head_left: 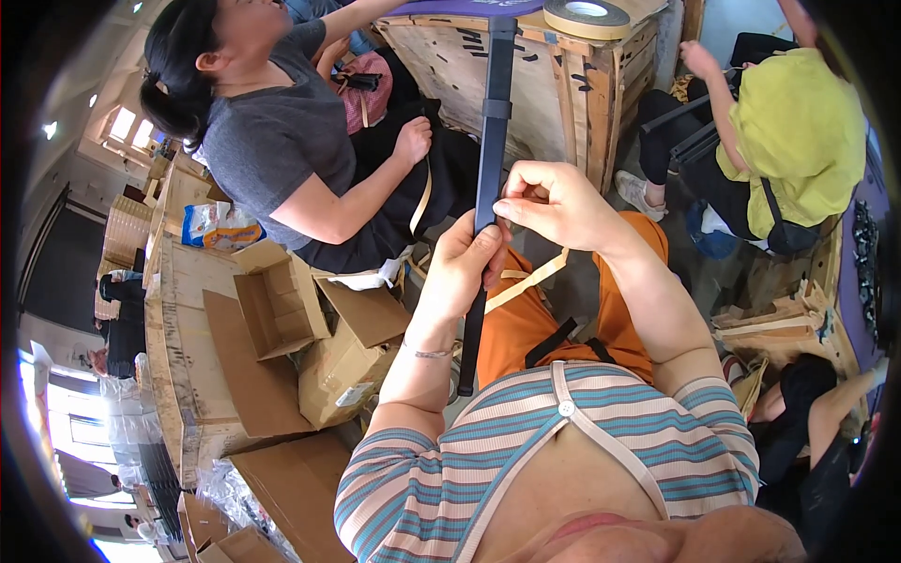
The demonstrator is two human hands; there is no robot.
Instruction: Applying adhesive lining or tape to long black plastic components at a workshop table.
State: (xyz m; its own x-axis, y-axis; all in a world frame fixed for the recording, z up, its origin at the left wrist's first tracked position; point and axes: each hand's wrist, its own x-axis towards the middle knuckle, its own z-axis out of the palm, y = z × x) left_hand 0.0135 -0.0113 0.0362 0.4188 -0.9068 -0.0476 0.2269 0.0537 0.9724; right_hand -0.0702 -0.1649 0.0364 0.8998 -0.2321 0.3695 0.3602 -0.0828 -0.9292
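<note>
A: Put the clock's centre where the hands meet, twelve away from the wearer. What's leftmost?

B: A co-worker (pixel 258 150) at ten, then open boxes (pixel 328 371) at eight. I'd guard against elbows catching those.

A: And the left hand (pixel 458 263)?

B: At seven, wrapped round the bar (pixel 493 145), thumb on top. That looks like the steadying grip; I'd have it firm and close to the working spot, so the bar can't roll.

A: How does the bar lie?

B: From twelve to six, through the centre. Its far end overlaps the edge of the worktop (pixel 450 7); whether it rests there, I can't tell. Support there would help.

A: Next?

B: A pale strip (pixel 527 281) at five, loose and bent. I'd clear any twist before pressing anything flat.

A: The right hand (pixel 563 199)?

B: At three, thumb and forefinger pinched against the bar's side. What's between them is hidden. Small, straight finger movements along the edge should serve best.

A: Last?

B: A roll (pixel 587 17) at one, on the worktop, within reach.
</note>
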